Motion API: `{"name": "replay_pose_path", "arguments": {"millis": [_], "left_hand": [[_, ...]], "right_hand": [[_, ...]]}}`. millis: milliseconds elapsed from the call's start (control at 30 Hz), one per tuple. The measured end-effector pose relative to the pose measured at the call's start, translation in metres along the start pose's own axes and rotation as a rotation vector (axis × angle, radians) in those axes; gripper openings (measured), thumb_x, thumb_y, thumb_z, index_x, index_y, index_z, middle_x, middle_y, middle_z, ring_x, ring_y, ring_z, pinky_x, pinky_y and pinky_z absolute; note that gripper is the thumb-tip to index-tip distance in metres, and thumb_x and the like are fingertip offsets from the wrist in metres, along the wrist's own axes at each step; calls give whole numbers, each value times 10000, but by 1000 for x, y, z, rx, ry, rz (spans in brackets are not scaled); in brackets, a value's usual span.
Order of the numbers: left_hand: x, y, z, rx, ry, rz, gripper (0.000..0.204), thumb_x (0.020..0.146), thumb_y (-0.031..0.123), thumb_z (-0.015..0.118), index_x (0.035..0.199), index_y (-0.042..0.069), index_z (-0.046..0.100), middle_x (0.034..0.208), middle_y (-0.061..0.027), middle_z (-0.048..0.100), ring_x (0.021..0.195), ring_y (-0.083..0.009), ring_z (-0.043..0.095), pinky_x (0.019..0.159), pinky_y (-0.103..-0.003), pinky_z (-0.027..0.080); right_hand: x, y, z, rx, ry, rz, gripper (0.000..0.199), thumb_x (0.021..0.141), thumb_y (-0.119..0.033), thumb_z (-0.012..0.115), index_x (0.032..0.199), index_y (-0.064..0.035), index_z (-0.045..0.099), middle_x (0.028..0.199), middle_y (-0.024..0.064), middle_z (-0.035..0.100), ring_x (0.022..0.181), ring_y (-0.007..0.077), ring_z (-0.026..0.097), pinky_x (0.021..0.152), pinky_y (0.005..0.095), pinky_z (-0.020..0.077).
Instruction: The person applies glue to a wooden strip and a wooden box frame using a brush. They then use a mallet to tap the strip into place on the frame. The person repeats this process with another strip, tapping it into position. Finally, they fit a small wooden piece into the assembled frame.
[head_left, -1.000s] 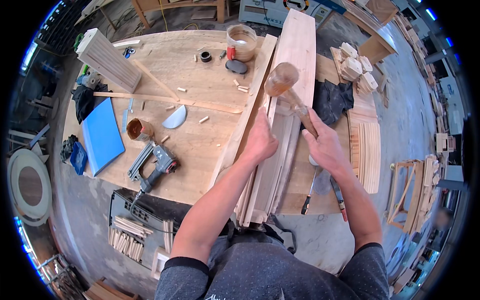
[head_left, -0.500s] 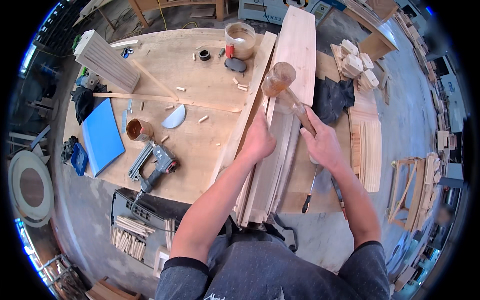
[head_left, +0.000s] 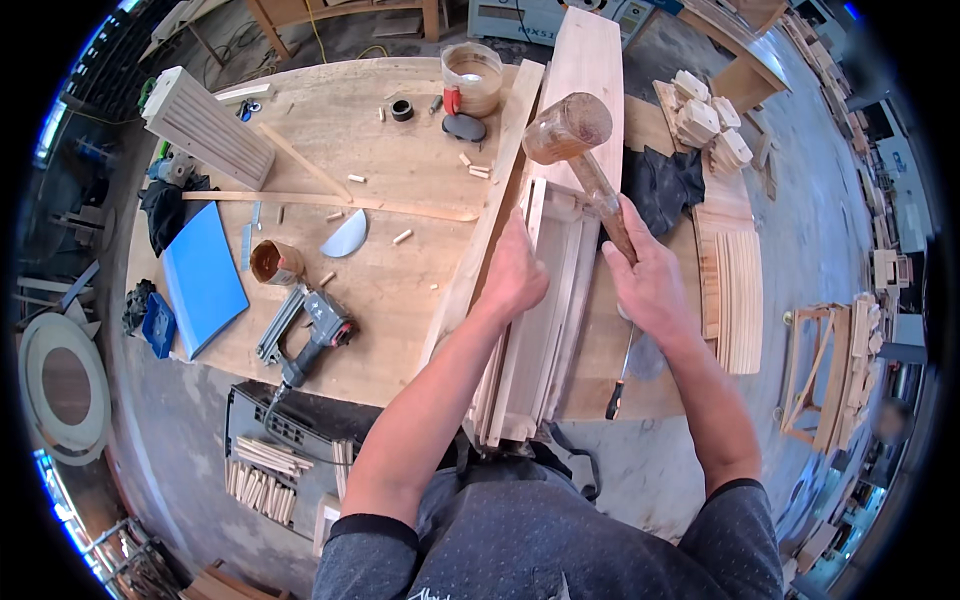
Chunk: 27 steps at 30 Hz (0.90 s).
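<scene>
My right hand (head_left: 648,280) is wrapped round the handle of a wooden mallet (head_left: 570,128). The mallet's thick, worn head hangs above the far end of a long, pale wooden assembly (head_left: 548,330), apart from it. That assembly lies lengthwise in front of me, with raised strips along its sides and a channel between them. On its left side, near the far end, my left hand (head_left: 517,272) is closed on a narrow wooden strip (head_left: 537,205). The grip's underside is hidden. Beyond the mallet, a wide pale board (head_left: 585,65) stretches away.
Left on the workbench (head_left: 390,330) lie a nail gun (head_left: 318,325), a blue folder (head_left: 205,280), a glue cup (head_left: 275,262) and several dowels. A plastic tub (head_left: 472,80) stands farther back. Right are a black cloth (head_left: 665,188), a screwdriver (head_left: 615,398) and stacked wood strips (head_left: 738,305).
The mallet head has lifted away from the assembly and tilted, uncovering the far end beneath it. My left hand keeps nearly the same place on the strip. The view has shifted slightly.
</scene>
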<state>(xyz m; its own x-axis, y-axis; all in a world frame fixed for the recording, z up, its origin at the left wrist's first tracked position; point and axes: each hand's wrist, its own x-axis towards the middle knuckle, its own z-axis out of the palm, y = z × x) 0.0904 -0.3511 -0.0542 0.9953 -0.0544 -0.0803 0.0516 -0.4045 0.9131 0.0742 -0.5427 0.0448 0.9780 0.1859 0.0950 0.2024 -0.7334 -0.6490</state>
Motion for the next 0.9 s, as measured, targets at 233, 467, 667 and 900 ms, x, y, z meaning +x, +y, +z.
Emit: {"name": "replay_pose_path", "arguments": {"millis": [233,467,667,900], "left_hand": [[0,17,-14,-19,-154,-79,773,837,-58,488,1571,-119,252,1553,-363,409,1471,-451,408,1249,-437,316],[5,4,-9,-44,-166,-118,786,836,-30,518,1575,-97,260,1550,-353,421,1474,-436,414,1240,-433,328],[0,10,-13,-25,-169,-102,803,827,-26,532,1582,-67,263,1532,-339,445,1460,-435,430,1228,-444,340],[0,20,-15,-4,-197,-134,742,822,-40,527,1530,-81,308,1468,-350,484,1405,-474,468,1197,-467,374]], "right_hand": [[-1,-13,-6,21,-6,59,613,977,-135,652,1549,-41,453,1176,292,697,1061,446,694,931,426,537],[-3,-11,-4,21,11,114,606,983,-151,642,1548,-36,454,1176,296,693,1075,447,687,929,429,537],[-2,0,-2,-17,-25,-5,610,973,-156,619,1542,-20,442,1157,309,687,1052,489,660,909,504,527],[-5,11,4,-80,-86,62,582,970,-169,589,1515,-11,458,1097,317,690,1034,503,660,886,529,522]]}}
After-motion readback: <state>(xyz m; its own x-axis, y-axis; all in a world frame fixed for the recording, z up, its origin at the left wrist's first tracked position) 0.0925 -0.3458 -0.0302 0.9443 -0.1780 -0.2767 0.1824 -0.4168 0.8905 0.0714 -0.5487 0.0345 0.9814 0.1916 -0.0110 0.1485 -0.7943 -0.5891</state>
